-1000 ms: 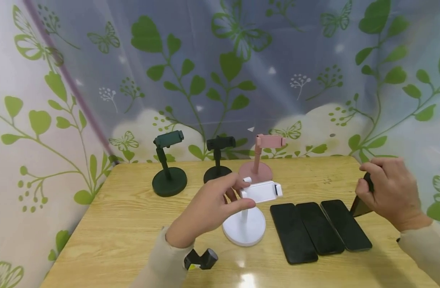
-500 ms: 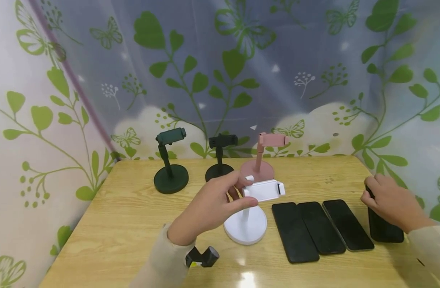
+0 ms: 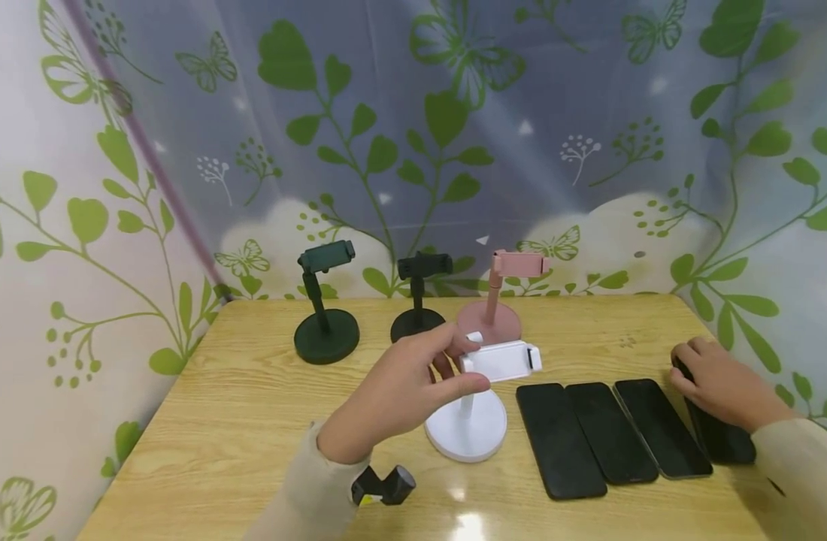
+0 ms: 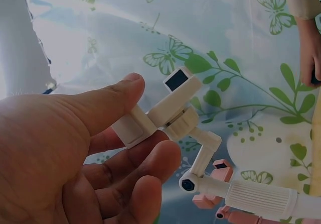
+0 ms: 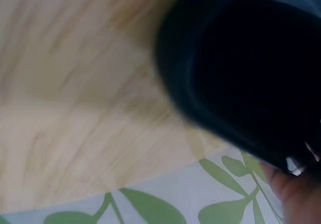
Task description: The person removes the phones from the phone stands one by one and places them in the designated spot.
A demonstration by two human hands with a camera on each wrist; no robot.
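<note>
My left hand point(image 3: 413, 387) pinches the holder of a white phone stand point(image 3: 469, 434) between thumb and fingers. The left wrist view shows the thumb on the holder's point(image 4: 175, 98) end, with the jointed white arm point(image 4: 205, 153) behind. At the table's right side, my right hand point(image 3: 725, 383) grips the far end of a black smartphone point(image 3: 728, 439). That phone lies at the right end of a row, close beside another smartphone point(image 3: 662, 428). In the right wrist view the gripped phone point(image 5: 251, 83) looms dark and blurred, with a fingertip at its edge.
Two more black smartphones, one in the middle point(image 3: 611, 432) and one at the left point(image 3: 561, 442), lie in the row. Behind stand a dark green phone stand point(image 3: 325, 336), a black phone stand point(image 3: 418, 319) and a pink phone stand point(image 3: 491, 319). A patterned curtain point(image 3: 359, 113) hangs behind the wooden table point(image 3: 251, 421).
My right hand has lowered its smartphone from a tilted position onto the table, then drawn it left toward the row. The left hand keeps its hold on the white phone stand.
</note>
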